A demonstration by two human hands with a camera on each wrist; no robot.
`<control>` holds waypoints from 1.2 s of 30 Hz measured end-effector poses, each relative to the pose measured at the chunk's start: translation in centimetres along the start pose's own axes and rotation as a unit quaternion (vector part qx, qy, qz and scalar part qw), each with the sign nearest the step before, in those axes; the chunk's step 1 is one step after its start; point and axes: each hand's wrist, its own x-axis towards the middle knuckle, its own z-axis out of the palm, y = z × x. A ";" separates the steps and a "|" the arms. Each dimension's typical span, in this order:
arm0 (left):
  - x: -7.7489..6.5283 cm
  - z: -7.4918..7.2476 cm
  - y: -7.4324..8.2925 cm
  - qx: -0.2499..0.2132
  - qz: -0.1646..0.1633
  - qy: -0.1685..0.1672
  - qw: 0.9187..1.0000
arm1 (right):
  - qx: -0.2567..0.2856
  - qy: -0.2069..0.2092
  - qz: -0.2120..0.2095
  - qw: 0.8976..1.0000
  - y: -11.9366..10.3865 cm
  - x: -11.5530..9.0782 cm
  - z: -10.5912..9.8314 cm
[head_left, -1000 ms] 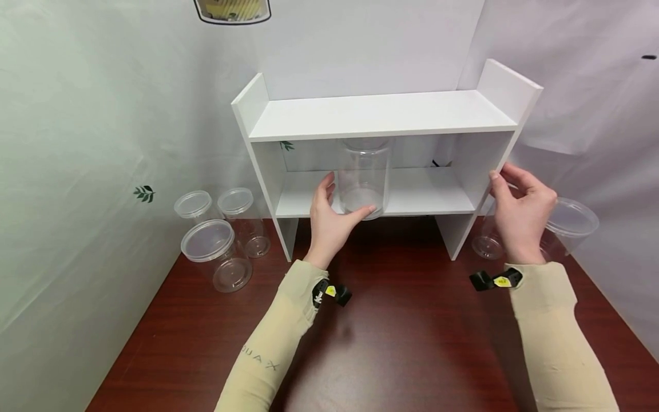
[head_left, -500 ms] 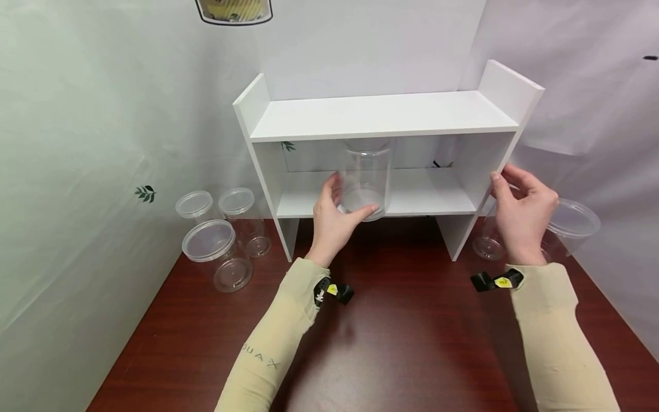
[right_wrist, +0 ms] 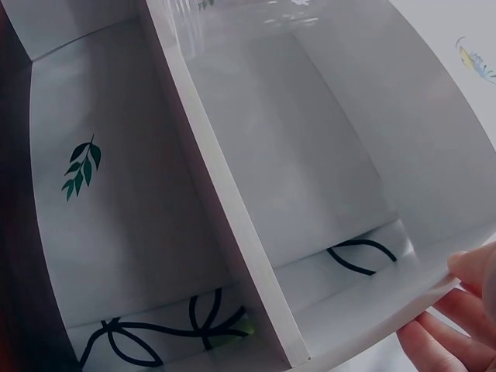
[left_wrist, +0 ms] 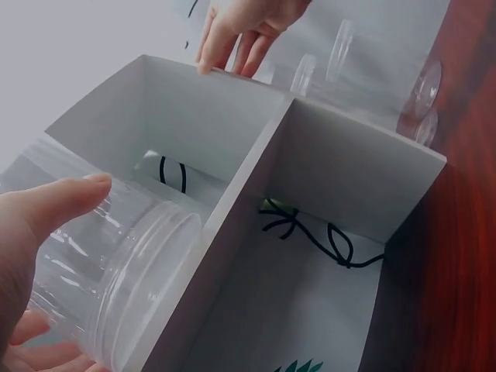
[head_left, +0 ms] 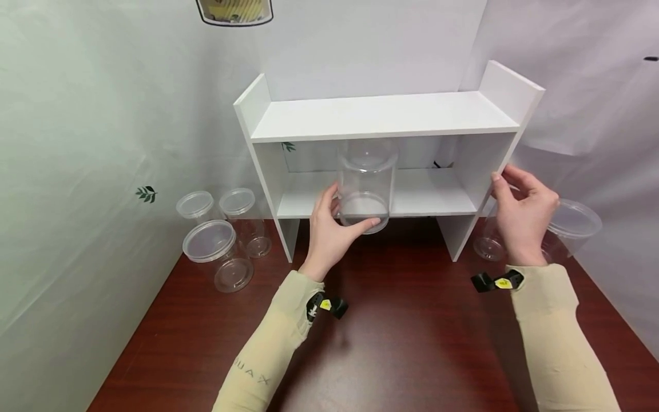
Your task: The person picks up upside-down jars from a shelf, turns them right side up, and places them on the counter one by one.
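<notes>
A clear plastic jar (head_left: 366,182) stands at the front of the white shelf unit's middle board (head_left: 432,191), its lower end overlapping the board's front edge. My left hand (head_left: 328,234) grips it low down, thumb across the front and fingers around the left side. In the left wrist view, the ringed end of the jar (left_wrist: 143,279) lies right beside the board's edge. My right hand (head_left: 526,209) pinches the front edge of the right side panel (head_left: 486,166). The right wrist view shows its fingers (right_wrist: 434,345) around that panel edge.
Several clear lidded jars (head_left: 208,241) stand on the dark red table (head_left: 401,320) left of the shelf unit. Another wide lidded jar (head_left: 572,220) and a narrower one (head_left: 489,247) are behind my right hand. The top board (head_left: 381,114) overhangs the jar.
My left hand and the jar have come forward, toward me, so that the jar's lower end sits farther past the shelf edge. My right hand keeps its place on the side panel.
</notes>
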 end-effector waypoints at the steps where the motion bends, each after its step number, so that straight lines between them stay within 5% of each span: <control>1: -0.2 -0.1 0.0 -0.004 0.001 0.000 1.000 | 0.000 0.000 0.002 1.000 0.0 0.0 0.0; 10: -2.0 -0.7 0.0 -0.040 0.052 0.002 0.998 | 0.011 0.003 -0.007 1.000 0.1 0.1 0.1; 36: -6.4 -2.5 -1.2 -0.039 0.059 -0.027 0.997 | -0.009 0.002 0.000 1.000 0.2 -0.2 0.1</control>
